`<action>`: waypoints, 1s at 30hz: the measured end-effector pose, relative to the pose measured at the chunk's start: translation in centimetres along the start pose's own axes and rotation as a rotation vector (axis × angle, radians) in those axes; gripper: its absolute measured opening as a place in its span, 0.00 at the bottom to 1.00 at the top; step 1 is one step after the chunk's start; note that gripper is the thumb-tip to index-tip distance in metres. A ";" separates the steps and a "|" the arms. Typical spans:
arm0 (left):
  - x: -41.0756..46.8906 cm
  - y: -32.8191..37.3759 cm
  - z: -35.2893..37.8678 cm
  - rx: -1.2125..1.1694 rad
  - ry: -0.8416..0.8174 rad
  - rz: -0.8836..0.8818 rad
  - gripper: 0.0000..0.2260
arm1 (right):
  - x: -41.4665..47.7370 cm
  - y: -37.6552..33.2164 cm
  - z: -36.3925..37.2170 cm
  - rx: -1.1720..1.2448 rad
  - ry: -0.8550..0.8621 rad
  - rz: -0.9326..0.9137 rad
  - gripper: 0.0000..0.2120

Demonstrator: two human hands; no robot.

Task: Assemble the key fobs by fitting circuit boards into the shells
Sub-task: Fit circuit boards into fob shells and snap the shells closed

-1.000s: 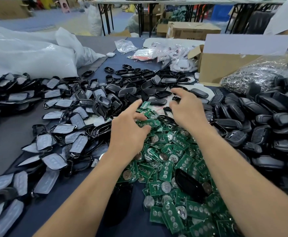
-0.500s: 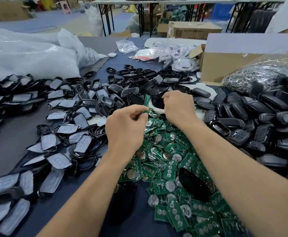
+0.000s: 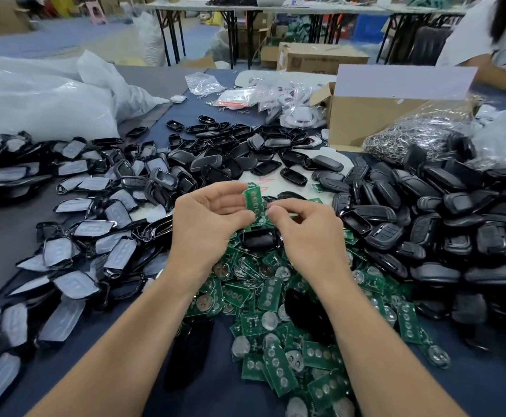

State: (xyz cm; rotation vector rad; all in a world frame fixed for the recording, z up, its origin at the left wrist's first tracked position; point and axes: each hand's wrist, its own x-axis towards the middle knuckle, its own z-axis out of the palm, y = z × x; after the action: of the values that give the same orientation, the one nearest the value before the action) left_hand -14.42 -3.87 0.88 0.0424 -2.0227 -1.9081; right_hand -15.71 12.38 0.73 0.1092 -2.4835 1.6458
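My left fingers pinch a board; my right fingers curl round a shell. I should seat the board squarely, pressing evenly.

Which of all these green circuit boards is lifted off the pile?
The green rectangular circuit board pinched upright by the left hand, beside the right hand gripping a black plastic shell; the rest lie loose underneath.

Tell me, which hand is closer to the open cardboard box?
Right. The right hand sits in front and left of the cardboard box; the left hand is farther left.
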 end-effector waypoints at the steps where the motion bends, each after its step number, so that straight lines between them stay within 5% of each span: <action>1: 0.1 0.0 -0.1 0.010 -0.006 0.001 0.19 | 0.0 -0.1 0.0 0.013 0.012 -0.015 0.06; 6: 0.0 0.0 -0.3 0.103 -0.085 0.024 0.15 | -0.3 -0.5 0.5 0.033 -0.033 -0.144 0.08; 13: -0.1 0.9 -1.0 0.772 -0.353 0.116 0.22 | 0.5 0.3 0.1 0.287 0.106 0.072 0.07; 16: -0.1 0.7 -1.0 0.865 -0.390 0.074 0.19 | 0.7 0.3 0.2 0.333 0.075 0.099 0.04; 22: -0.2 0.5 -1.1 0.609 -0.215 0.005 0.19 | 0.7 0.1 -0.1 0.373 0.057 0.127 0.05; 30: -0.3 0.6 -0.4 0.032 -0.173 -0.049 0.16 | 0.8 -0.2 -0.6 0.430 -0.072 0.125 0.18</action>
State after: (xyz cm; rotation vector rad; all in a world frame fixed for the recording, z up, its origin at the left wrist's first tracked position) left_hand -13.92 -4.16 1.43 -0.0683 -2.1833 -1.9696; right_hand -16.40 12.87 1.32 0.0653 -2.1803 2.2432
